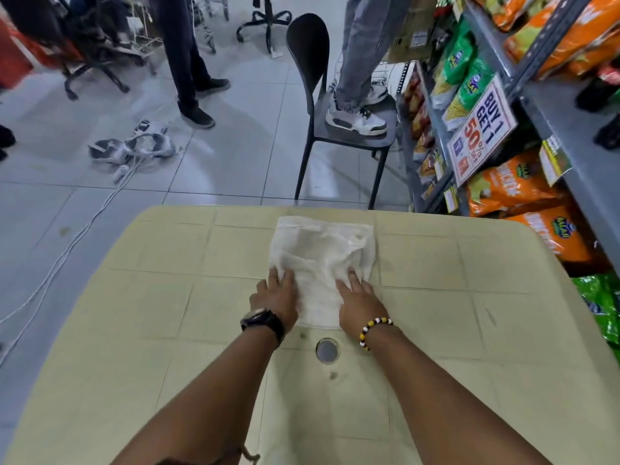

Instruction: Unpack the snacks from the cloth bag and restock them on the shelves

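A white cloth bag (322, 260) lies flat and folded on the beige table (134, 297), near its far edge. My left hand (276, 295), with a dark watch on the wrist, rests palm down on the bag's near left edge. My right hand (357, 302), with a beaded bracelet on the wrist, presses flat on the bag's near right side. Neither hand holds anything. Orange snack packs (513, 187) and green snack packs (463, 65) fill the grey shelves (570, 135) on the right.
A black chair (335, 129) stands beyond the table, and a person stands on its seat in white sneakers (357, 117). Another person's legs (191, 62) are further left. Headsets and white cables (131, 149) lie on the tiled floor. A promotion sign (481, 129) hangs off the shelf.
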Tool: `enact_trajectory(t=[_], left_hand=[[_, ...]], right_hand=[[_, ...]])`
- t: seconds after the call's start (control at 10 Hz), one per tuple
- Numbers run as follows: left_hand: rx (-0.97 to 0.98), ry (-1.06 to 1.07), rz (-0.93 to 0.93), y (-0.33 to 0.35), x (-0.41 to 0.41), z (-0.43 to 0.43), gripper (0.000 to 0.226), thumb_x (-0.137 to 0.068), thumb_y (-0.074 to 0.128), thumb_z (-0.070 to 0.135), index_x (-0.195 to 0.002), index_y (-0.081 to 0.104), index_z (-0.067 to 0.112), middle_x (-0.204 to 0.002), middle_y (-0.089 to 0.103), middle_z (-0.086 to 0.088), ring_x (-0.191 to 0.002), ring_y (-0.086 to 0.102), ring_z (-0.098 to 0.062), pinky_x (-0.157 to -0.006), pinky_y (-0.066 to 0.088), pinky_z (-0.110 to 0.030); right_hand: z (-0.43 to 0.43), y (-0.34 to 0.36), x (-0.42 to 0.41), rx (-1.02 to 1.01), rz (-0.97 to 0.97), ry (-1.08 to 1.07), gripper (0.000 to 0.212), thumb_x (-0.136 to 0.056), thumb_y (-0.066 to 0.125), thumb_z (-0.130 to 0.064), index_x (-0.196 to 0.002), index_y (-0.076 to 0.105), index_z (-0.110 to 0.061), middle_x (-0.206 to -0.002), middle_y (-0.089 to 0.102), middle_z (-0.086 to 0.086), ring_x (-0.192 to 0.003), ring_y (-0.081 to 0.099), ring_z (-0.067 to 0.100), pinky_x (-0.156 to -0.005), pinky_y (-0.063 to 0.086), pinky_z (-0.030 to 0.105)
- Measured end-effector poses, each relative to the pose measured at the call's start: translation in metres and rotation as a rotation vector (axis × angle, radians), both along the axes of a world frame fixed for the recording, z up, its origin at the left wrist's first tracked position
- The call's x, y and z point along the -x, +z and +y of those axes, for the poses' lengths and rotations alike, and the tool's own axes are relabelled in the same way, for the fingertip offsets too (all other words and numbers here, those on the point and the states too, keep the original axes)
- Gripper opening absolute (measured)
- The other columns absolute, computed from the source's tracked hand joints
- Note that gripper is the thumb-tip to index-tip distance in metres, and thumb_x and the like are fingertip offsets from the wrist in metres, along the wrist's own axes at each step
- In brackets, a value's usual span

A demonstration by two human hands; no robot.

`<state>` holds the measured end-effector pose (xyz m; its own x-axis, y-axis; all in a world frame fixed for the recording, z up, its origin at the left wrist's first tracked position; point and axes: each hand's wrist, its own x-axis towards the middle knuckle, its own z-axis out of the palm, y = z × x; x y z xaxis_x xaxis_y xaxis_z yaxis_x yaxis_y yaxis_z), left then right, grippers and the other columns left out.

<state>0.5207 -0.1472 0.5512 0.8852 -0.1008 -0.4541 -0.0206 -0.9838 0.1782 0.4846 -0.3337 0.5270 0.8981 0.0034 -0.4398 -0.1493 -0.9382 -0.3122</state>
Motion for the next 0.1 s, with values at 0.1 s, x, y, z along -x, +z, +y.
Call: enact_trajectory(t=[0.1], left_hand=[[-0.004, -0.006, 0.013, -0.0055, 0.0013, 0.0079, 0.069, -0.094, 0.042, 0.019, -0.153, 0.009, 0.035, -0.168, -0.002, -0.004, -0.146, 0.020, -0.037, -0.110, 0.037, -0.050]], right_hand=[[0.0022, 0.0007, -0.0001, 0.045, -0.003, 0.016, 0.070, -0.091, 0.043, -0.014, -0.155, 0.019, -0.025, -0.168, -0.006, 0.003, -0.150, 0.013, 0.032, -0.116, 0.032, 0.043]])
